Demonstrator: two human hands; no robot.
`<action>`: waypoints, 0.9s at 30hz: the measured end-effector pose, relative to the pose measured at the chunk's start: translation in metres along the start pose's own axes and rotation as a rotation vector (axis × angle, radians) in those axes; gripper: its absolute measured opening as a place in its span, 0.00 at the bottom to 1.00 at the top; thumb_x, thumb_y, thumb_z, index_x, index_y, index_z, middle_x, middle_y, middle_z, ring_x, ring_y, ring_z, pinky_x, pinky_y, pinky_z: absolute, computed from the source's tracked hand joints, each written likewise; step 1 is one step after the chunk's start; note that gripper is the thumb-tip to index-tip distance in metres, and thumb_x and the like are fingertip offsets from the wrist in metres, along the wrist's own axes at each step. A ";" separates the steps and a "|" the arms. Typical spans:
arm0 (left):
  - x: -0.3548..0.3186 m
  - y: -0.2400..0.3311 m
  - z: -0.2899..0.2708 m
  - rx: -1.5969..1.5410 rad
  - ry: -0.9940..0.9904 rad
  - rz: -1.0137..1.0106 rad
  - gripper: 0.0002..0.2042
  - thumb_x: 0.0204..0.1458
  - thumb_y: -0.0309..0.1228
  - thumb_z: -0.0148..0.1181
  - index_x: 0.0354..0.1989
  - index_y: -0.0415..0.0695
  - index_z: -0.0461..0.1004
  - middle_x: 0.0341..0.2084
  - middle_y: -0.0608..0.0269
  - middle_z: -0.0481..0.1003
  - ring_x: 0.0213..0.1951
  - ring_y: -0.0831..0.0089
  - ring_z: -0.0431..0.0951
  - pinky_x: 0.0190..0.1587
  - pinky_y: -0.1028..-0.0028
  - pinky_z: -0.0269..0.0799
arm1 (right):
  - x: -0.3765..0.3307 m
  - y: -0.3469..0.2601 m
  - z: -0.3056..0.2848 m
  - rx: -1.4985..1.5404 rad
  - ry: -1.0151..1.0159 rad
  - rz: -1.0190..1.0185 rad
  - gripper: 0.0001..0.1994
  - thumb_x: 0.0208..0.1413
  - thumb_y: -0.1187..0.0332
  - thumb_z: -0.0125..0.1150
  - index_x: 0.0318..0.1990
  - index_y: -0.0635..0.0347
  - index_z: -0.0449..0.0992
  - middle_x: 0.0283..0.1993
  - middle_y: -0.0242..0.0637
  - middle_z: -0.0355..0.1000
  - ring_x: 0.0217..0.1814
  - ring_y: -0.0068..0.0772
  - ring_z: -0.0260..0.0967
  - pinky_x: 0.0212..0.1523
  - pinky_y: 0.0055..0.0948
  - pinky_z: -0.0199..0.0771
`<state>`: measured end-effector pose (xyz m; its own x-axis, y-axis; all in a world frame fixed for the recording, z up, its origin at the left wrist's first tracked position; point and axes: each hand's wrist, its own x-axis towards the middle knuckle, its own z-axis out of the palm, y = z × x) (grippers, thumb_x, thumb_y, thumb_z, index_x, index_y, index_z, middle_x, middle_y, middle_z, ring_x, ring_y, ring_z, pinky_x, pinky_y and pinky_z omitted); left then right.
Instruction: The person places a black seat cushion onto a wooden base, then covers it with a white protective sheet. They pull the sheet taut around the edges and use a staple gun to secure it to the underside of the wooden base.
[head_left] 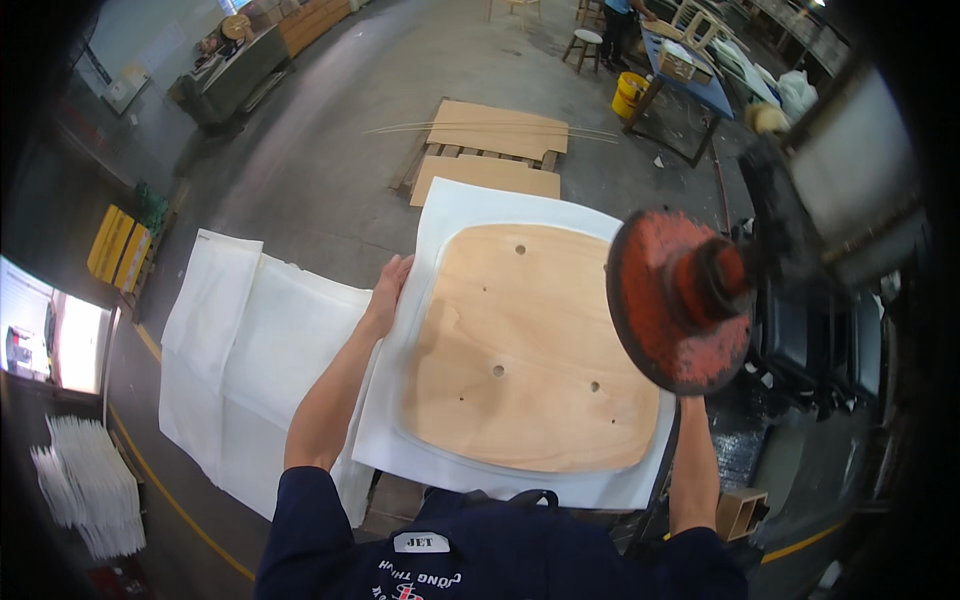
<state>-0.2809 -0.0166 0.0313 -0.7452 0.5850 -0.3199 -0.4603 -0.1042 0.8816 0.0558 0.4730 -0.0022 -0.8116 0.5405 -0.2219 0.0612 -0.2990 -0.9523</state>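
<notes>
left fingers (400, 270): edge of white sheet (480, 205) | wooden panel (535, 325): on top

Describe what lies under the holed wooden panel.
Under the wooden panel, a white sheet shows past its left, far and near edges. What lies directly beneath is covered; the red disc hides part of the right edge.

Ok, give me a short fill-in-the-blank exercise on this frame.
1. The wooden board lies on a sheet coloured ____.
2. The left hand is at that sheet's ____ edge.
3. In view, a round disc hides part of the board's ____ side.
4. The bucket near the blue table is ____.

Missing words: white; left; right; yellow.
</notes>
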 end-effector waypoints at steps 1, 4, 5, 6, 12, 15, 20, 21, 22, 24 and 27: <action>0.006 0.003 -0.005 0.014 0.049 -0.045 0.37 0.65 0.59 0.37 0.72 0.42 0.60 0.62 0.56 0.71 0.62 0.64 0.71 0.65 0.63 0.65 | 0.006 -0.003 0.000 -0.024 0.008 -0.003 0.35 0.56 0.71 0.65 0.71 0.59 0.58 0.64 0.37 0.68 0.62 0.36 0.69 0.64 0.37 0.69; 0.032 0.013 -0.010 0.052 0.129 -0.170 0.36 0.66 0.58 0.37 0.71 0.41 0.60 0.62 0.51 0.71 0.61 0.63 0.71 0.63 0.61 0.67 | 0.023 -0.014 0.001 -0.081 0.040 -0.015 0.34 0.56 0.71 0.64 0.70 0.59 0.59 0.64 0.37 0.68 0.61 0.36 0.70 0.64 0.37 0.70; 0.041 0.014 -0.007 0.061 0.122 -0.209 0.35 0.66 0.58 0.37 0.71 0.41 0.60 0.61 0.50 0.71 0.61 0.62 0.71 0.62 0.61 0.68 | 0.030 -0.017 0.002 -0.101 0.052 -0.013 0.34 0.56 0.71 0.64 0.70 0.59 0.59 0.63 0.37 0.68 0.61 0.36 0.70 0.64 0.37 0.70; 0.055 0.018 -0.001 0.070 0.103 -0.242 0.35 0.66 0.57 0.38 0.70 0.41 0.61 0.61 0.48 0.71 0.61 0.62 0.72 0.62 0.60 0.68 | 0.035 -0.022 0.003 -0.122 0.068 -0.016 0.33 0.56 0.71 0.64 0.70 0.59 0.60 0.63 0.37 0.68 0.61 0.36 0.70 0.64 0.37 0.70; 0.133 0.006 -0.039 0.359 0.322 -0.272 0.30 0.64 0.49 0.51 0.64 0.34 0.68 0.58 0.44 0.74 0.60 0.57 0.74 0.59 0.57 0.71 | 0.075 -0.033 0.025 -0.219 0.059 -0.021 0.32 0.57 0.71 0.64 0.69 0.60 0.61 0.62 0.37 0.69 0.60 0.36 0.70 0.63 0.37 0.70; 0.127 0.018 -0.003 0.642 0.333 -0.182 0.28 0.58 0.42 0.59 0.60 0.31 0.71 0.57 0.43 0.75 0.58 0.55 0.77 0.56 0.58 0.74 | 0.077 -0.040 0.020 -0.262 0.088 -0.015 0.31 0.57 0.71 0.64 0.68 0.60 0.61 0.62 0.37 0.69 0.59 0.36 0.70 0.62 0.37 0.70; 0.111 0.030 0.006 0.899 0.281 -0.118 0.26 0.50 0.36 0.63 0.56 0.33 0.75 0.50 0.44 0.79 0.53 0.59 0.79 0.53 0.63 0.73 | 0.090 -0.043 0.030 -0.300 0.083 -0.008 0.30 0.58 0.70 0.63 0.68 0.60 0.63 0.61 0.37 0.70 0.59 0.36 0.70 0.62 0.36 0.71; 0.110 0.035 0.007 0.841 0.245 -0.141 0.25 0.49 0.35 0.63 0.55 0.34 0.75 0.48 0.45 0.79 0.51 0.60 0.79 0.53 0.64 0.73 | 0.092 -0.044 0.031 -0.308 0.086 -0.012 0.29 0.58 0.70 0.63 0.67 0.60 0.63 0.61 0.37 0.70 0.59 0.36 0.71 0.62 0.36 0.71; 0.109 0.039 0.008 0.782 0.198 -0.093 0.24 0.49 0.34 0.63 0.53 0.35 0.76 0.46 0.48 0.79 0.49 0.62 0.79 0.51 0.65 0.73 | 0.093 -0.044 0.031 -0.314 0.091 -0.010 0.29 0.58 0.70 0.63 0.67 0.60 0.63 0.61 0.37 0.70 0.58 0.36 0.71 0.62 0.36 0.71; 0.103 0.050 0.011 0.662 0.107 0.003 0.21 0.48 0.32 0.63 0.51 0.37 0.76 0.42 0.54 0.79 0.44 0.65 0.79 0.48 0.67 0.74 | 0.092 -0.045 0.031 -0.327 0.100 -0.008 0.29 0.58 0.70 0.63 0.67 0.61 0.63 0.60 0.37 0.70 0.58 0.36 0.71 0.61 0.36 0.71; 0.111 0.053 0.014 0.872 0.078 0.102 0.19 0.47 0.30 0.62 0.48 0.37 0.75 0.39 0.57 0.78 0.41 0.67 0.78 0.47 0.68 0.74 | 0.096 -0.050 0.033 -0.350 0.102 -0.019 0.28 0.59 0.70 0.63 0.66 0.61 0.64 0.60 0.37 0.71 0.58 0.36 0.71 0.61 0.36 0.71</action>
<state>-0.3813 0.0542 0.0471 -0.8080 0.5468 -0.2196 0.1194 0.5169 0.8477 -0.0445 0.5135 0.0312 -0.7535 0.6241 -0.2068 0.2567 -0.0104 -0.9664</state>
